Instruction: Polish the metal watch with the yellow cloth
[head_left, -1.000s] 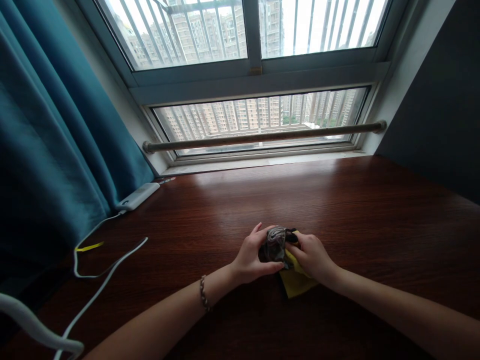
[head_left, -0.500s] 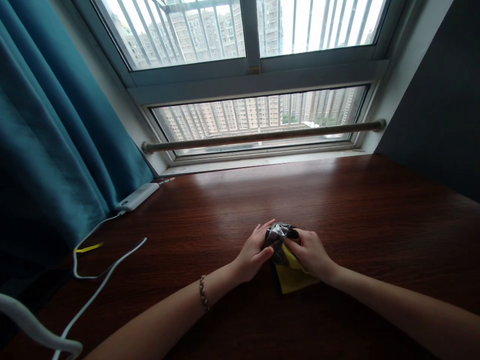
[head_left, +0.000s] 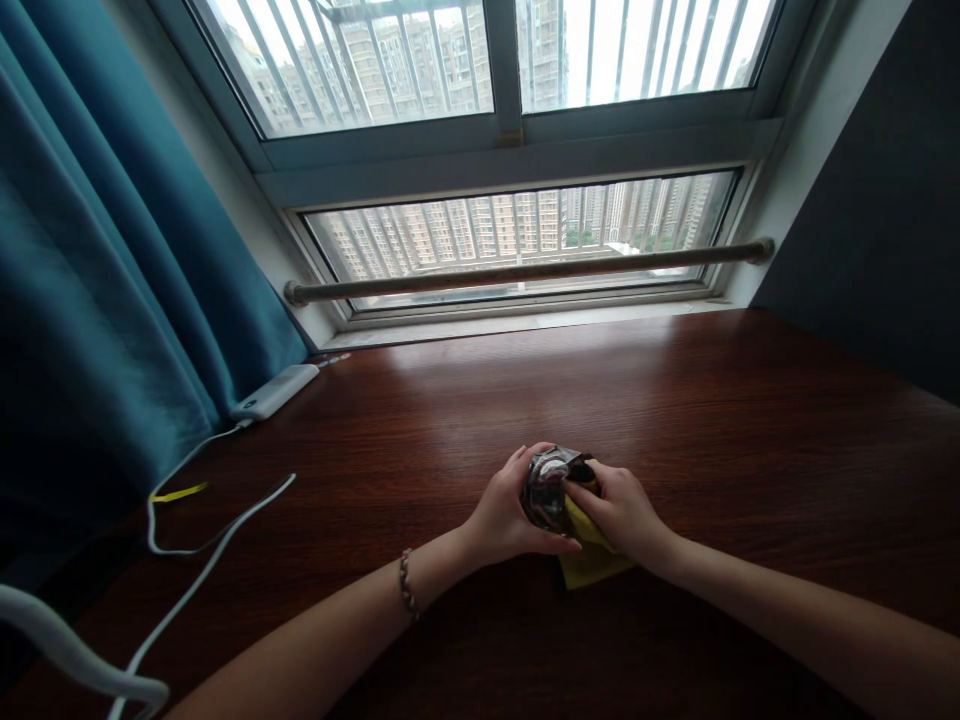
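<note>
The left hand (head_left: 501,512) is cupped around a dark, shiny, rounded item with silvery and clear-looking parts (head_left: 546,492), its thumb along the near side. The right hand (head_left: 628,512) pinches a yellow cloth (head_left: 592,568) against the item's right side; the cloth's lower part hangs below the fingers. Half a second ago the left hand lay flatter, its thumb higher on the item; now the thumb has dropped and the grasp is wider. The item has turned too, showing a pale, ring-like face where a bright glare was.

Both hands are well short of the far edge of the reddish-brown wood-grain table (head_left: 420,410). Fingers and cloth hide much of the item, so what it is, and whether it touches the table, I cannot tell. A braided bracelet (head_left: 407,585) circles the left wrist.

Toward the far left corner, a white oblong plastic box (head_left: 276,392) lies beside a blue-green fabric curtain (head_left: 112,200), which hides the table's left edge there. Nearer, a thin white cable (head_left: 206,575) bends past a yellow strip (head_left: 178,494); a thick white tube (head_left: 75,655) is cut off at the view's left.
</note>
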